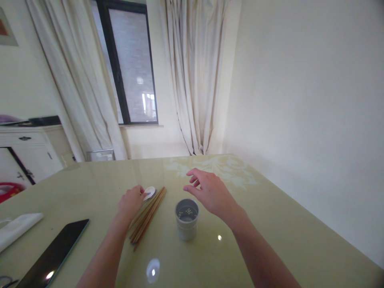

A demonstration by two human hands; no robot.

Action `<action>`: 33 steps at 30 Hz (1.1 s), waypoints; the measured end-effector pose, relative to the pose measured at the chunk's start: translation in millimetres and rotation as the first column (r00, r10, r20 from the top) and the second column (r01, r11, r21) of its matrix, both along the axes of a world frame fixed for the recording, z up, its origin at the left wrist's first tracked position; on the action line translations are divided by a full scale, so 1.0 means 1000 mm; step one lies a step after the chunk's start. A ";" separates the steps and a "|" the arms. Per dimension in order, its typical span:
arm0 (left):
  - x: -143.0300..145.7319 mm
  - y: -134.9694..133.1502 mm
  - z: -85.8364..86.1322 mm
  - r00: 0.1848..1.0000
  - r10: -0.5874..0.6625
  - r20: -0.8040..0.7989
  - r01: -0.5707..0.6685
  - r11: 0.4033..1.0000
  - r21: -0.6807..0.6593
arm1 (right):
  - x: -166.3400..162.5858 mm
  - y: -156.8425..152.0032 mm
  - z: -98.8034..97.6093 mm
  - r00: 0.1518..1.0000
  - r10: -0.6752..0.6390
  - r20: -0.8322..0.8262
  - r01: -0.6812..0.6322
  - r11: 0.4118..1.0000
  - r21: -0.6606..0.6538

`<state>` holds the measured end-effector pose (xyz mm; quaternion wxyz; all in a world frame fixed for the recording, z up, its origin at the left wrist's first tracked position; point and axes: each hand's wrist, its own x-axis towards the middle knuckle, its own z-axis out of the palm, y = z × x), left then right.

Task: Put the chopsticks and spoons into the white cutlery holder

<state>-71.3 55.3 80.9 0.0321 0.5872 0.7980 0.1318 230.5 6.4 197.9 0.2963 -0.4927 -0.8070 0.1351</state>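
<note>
My left hand [131, 203] pinches a small white spoon [149, 193] with dark marks, of which only the rounded end shows. Just beside that hand lies a bundle of wooden chopsticks [149, 218], slanting across the table. A grey chopstick holder [186, 230] stands upright to the right of the chopsticks, with holes in its base and nothing inside. My right hand [210, 193] hovers past the holder's right rim, fingers apart and slightly curled, holding nothing.
The table [255, 240] has a glossy pale green top. At left lie a dark tablet [57, 252] and a white power strip-like object [19, 230]. A white cabinet [33, 148] stands beyond the left side, and a wall [306, 100] runs along the right.
</note>
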 end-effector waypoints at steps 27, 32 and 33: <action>0.020 -0.067 -0.050 0.994 -0.100 -0.047 0.107 0.974 0.201 | 0.021 -0.012 -0.131 0.926 0.107 -0.361 -0.101 0.994 0.036; 0.063 -0.081 -0.051 0.956 -0.261 0.134 0.187 0.893 0.409 | 0.014 -0.012 -0.178 0.894 0.119 -0.431 -0.195 0.971 -0.136; 0.075 -0.079 -0.046 0.925 -0.302 0.231 0.172 0.874 0.454 | 0.011 -0.011 -0.180 0.891 0.124 -0.436 -0.206 0.967 -0.147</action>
